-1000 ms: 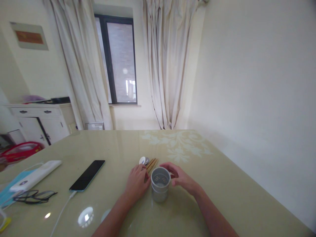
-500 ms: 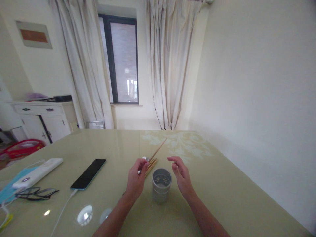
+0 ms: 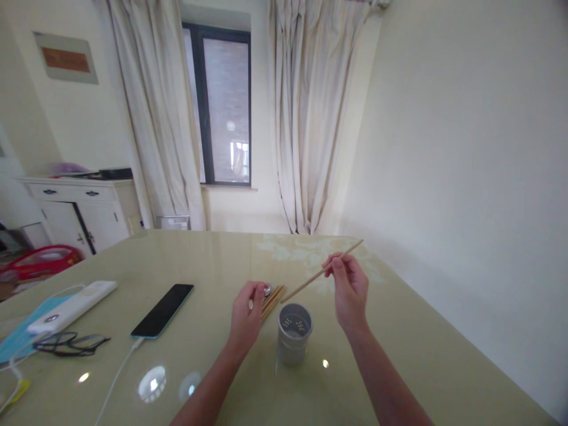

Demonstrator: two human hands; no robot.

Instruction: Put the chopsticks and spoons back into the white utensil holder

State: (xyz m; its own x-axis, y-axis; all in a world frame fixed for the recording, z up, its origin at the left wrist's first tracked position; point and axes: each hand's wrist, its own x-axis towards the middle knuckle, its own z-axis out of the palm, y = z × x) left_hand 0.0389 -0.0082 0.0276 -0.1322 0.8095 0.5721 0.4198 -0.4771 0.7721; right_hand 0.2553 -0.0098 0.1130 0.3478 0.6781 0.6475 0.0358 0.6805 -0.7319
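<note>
A single wooden chopstick (image 3: 306,286) is pinched in my right hand (image 3: 350,290), slanting with its lower tip just above the far rim of a grey cylindrical holder (image 3: 293,349). The holder stands upright and has small holes in its bottom. My left hand (image 3: 246,310) is left of the holder, thumb and fingers pressed together. Beside its fingertips several chopsticks (image 3: 274,300) lie in a bundle on the table. A small shiny, round silvery thing (image 3: 268,290) shows at the left fingertips; whether it is held I cannot make out.
On the left of the glossy table (image 3: 213,254) lie a black-screened phone (image 3: 163,310) with a white cable, a white power strip (image 3: 73,306), folded glasses (image 3: 68,344) and a blue mask-like sheet (image 3: 15,340). A wall (image 3: 479,177) borders the right side.
The chopstick that was in my left hand is now in my right hand, which has risen and moved right, closing on it. My left hand has stayed near the bundle.
</note>
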